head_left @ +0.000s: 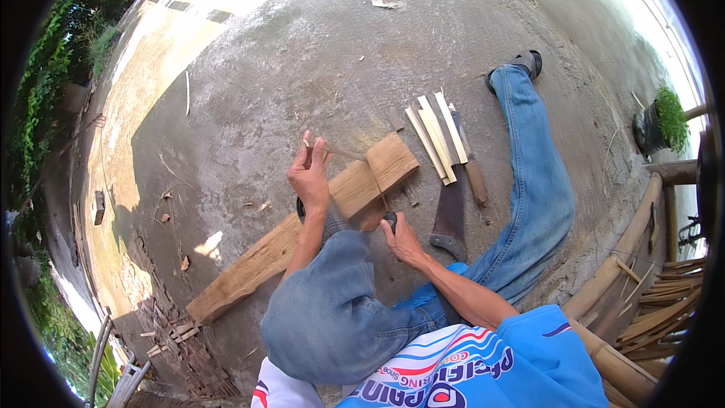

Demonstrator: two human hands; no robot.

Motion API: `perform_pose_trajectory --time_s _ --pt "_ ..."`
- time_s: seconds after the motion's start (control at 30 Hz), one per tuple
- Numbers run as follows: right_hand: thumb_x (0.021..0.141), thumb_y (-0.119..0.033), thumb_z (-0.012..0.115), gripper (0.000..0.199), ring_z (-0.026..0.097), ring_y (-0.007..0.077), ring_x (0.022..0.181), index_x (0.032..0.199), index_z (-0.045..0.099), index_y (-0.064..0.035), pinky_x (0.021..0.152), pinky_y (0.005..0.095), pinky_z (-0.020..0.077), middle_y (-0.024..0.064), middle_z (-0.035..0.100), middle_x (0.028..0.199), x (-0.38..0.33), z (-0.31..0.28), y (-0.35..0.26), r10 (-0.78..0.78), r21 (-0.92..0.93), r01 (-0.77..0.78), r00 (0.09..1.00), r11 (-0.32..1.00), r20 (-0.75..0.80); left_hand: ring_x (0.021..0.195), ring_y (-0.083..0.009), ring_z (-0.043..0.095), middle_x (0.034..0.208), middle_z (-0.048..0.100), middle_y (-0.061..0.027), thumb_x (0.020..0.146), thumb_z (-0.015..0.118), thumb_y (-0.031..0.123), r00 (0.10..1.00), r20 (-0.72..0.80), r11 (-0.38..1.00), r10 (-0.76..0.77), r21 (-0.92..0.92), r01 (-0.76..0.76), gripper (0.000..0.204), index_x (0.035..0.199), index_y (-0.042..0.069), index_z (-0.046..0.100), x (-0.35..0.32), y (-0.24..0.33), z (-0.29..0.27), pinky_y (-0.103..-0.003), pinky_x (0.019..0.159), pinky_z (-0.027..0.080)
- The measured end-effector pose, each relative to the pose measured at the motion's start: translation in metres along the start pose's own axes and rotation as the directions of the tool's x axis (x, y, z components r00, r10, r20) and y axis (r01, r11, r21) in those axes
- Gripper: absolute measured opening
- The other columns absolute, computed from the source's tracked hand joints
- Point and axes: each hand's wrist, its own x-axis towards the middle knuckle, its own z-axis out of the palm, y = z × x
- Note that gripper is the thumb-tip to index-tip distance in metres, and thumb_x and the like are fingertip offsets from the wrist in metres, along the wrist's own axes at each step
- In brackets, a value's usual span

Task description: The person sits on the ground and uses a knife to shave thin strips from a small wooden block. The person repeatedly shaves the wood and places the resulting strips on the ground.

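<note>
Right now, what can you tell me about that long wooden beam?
The wooden beam is long, squared and light brown, with visible grain. It lies slantwise on grey concrete, its far end toward the upper right. The left leg hides part of its middle. Near the far end, a thin strip in the left hand and a dark-handled blade in the right hand appear to meet over it; any contact is unclear.

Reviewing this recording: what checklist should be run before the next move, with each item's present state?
1. Left hand grips the thin strip: ok.
2. Right hand grips the dark-handled tool: ok.
3. Left hand's fingers apart from the tool: ok.
4. Foot pressing firmly on the wooden beam: cannot tell.
5. Pale strips lying apart from the beam: ok.
6. Tool's edge sharp: cannot tell.
</note>
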Motion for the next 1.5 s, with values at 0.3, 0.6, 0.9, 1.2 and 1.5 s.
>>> perform_pose_trajectory --time_s 0.3,0.6,0.9,1.2,1.5 --pt "0.102 -0.053 0.056 0.049 0.063 0.0163 0.062 0.108 0.052 -0.0037 0.056 0.0338 0.053 0.0072 0.06 0.078 0.011 -0.044 -0.025 0.172 0.458 -0.233 0.97 0.858 0.171 0.086 -0.0111 0.071 0.095 0.077 -0.007 0.097 0.074 0.026 0.973 0.119 0.833 0.198 0.502 -0.231 0.029 0.115 0.004 0.076 0.006 0.005 0.0 -0.029 0.075 0.053" --pt "0.104 -0.048 0.057 0.044 0.062 0.0132 0.067 0.106 0.052 -0.0042 0.062 0.0323 0.0554 0.0055 0.061 0.083 0.016 -0.085 -0.063 0.033 0.514 -0.063 0.997 0.856 0.068 0.067 -0.0093 0.066 0.075 0.069 -0.0049 0.098 0.071 0.025 0.938 0.341 0.828 0.066 0.505 -0.242 0.023 0.104 0.002 0.071 0.0 0.018 0.014 -0.027 0.055 0.05" --pt "0.103 -0.032 0.064 0.07 0.062 0.0121 0.063 0.153 0.034 0.0066 0.054 0.0281 0.0514 0.0058 0.063 0.082 0.016 -0.123 -0.117 -0.138 0.501 0.081 0.987 0.862 0.079 0.082 -0.0168 0.075 0.091 0.076 -0.0111 0.092 0.078 0.019 0.882 0.469 0.871 -0.044 0.45 -0.195 0.025 0.111 0.004 0.074 -0.023 0.012 0.017 -0.033 0.072 0.057" --pt "0.105 -0.032 0.059 0.054 0.062 0.0125 0.058 0.147 0.048 -0.002 0.05 0.0289 0.0497 0.0056 0.064 0.08 0.013 -0.13 -0.146 -0.212 0.502 0.08 0.954 0.861 0.211 0.097 -0.0259 0.075 0.104 0.077 -0.0177 0.092 0.077 0.021 0.81 0.579 0.808 0.091 0.433 -0.4 0.037 0.127 0.011 0.072 -0.026 -0.008 0.003 -0.035 0.084 0.056" --pt "0.106 -0.031 0.057 0.049 0.063 0.0126 0.056 0.147 0.05 -0.0052 0.051 0.0294 0.0509 0.0056 0.064 0.079 0.01 -0.124 -0.153 -0.242 0.461 0.119 0.945 0.879 0.219 0.099 -0.0254 0.076 0.109 0.076 -0.0188 0.093 0.075 0.017 0.814 0.58 0.811 -0.021 0.486 -0.325 0.036 0.128 0.007 0.07 -0.027 -0.007 -0.002 -0.035 0.084 0.056"
